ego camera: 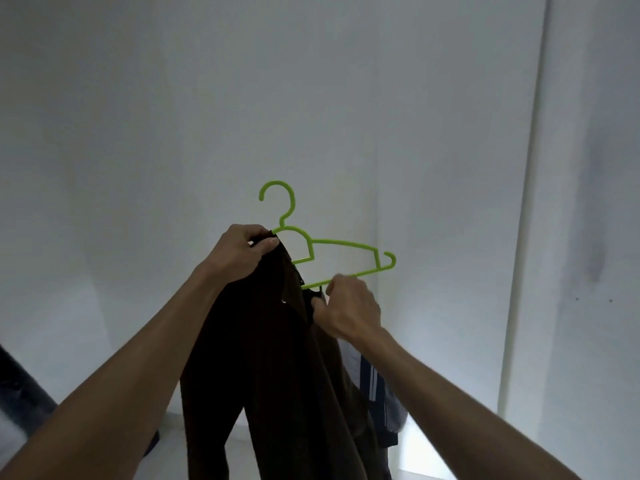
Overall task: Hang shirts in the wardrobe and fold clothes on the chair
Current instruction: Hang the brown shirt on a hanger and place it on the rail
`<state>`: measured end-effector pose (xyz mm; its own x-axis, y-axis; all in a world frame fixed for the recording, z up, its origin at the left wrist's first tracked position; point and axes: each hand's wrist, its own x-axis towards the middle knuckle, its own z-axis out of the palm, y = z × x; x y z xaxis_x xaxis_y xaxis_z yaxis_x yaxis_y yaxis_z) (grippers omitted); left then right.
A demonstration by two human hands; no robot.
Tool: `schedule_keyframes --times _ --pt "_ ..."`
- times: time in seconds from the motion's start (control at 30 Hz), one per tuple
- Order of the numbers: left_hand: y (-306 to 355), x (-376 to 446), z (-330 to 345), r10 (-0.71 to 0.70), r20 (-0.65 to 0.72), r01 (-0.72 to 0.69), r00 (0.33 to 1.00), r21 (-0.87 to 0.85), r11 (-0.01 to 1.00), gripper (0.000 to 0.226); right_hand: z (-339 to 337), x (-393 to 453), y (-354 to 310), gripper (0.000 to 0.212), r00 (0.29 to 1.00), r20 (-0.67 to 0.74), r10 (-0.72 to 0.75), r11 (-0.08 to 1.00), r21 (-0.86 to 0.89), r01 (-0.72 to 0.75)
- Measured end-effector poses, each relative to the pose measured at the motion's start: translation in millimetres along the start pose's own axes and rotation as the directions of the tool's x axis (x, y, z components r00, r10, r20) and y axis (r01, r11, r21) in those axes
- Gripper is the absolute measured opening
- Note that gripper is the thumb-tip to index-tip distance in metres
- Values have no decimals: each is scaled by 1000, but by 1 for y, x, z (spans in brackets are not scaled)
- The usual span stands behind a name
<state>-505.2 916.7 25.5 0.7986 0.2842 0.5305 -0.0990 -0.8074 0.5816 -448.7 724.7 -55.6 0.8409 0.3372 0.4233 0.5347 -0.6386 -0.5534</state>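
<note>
Here both hands [242,251] [349,306] pinch the brown shirt [277,375].

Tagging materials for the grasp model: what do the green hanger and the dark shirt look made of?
Hanger: most likely moulded plastic, a thin rod frame in uniform bright green with a smooth, slightly glossy look. Shirt: soft woven or knit fabric, matte dark brown, draping in long folds; the fibre cannot be told.
</note>
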Motion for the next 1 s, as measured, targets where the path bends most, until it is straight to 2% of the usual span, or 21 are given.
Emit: schedule_keyframes --times 0.07,0.2,0.33,0.4,0.5,0.57,0.63,0.7,0.8,0.87,0.93,1.0 --pt "7 1 -2 -1 13 2 1000 -52 999 15 8 -1 8 48 994 94 57 998 -14 -55" --pt "18 -4 -5 26 37 -19 999 -168 986 15 16 19 13 67 974 185 130 952 250 -175" --pt "26 -7 -14 29 56 -16 998 -219 976 16 19 31 5 51 937 309 165 825 478 -303" --pt "28 -8 -18 16 62 -1 998 -227 974 16 20 38 -2 42 905 403 136 829 455 -327" --pt "28 -10 -22 -4 54 17 999 -243 970 14 24 40 -10 17 821 566 77 897 321 -305" --pt "23 -11 -25 -10 58 24 998 -246 969 12 30 38 -11 16 767 639 51 852 372 -367" --pt "17 -13 -30 0 80 22 997 -265 964 10 31 36 -8 14 777 625 77 769 459 -445" --pt "9 -17 -35 18 78 5 997 -286 958 17 29 39 -3 13 827 549 121 643 591 -487" --pt "-2 -24 -42 18 -40 -27 999 -237 971 20 16 45 8 14 866 454 209 406 766 -499" --pt "-17 -27 -47 -6 -70 -9 998 -225 974 20 5 47 17 15 868 435 240 303 816 -493" --pt "-34 -32 -52 -27 -21 20 999 -263 964 21 -7 48 24 19 876 418 241 266 840 -474" --pt "-47 -36 -48 -83 31 89 996 -367 926 21 -18 50 27 22 894 389 223 329 833 -445"
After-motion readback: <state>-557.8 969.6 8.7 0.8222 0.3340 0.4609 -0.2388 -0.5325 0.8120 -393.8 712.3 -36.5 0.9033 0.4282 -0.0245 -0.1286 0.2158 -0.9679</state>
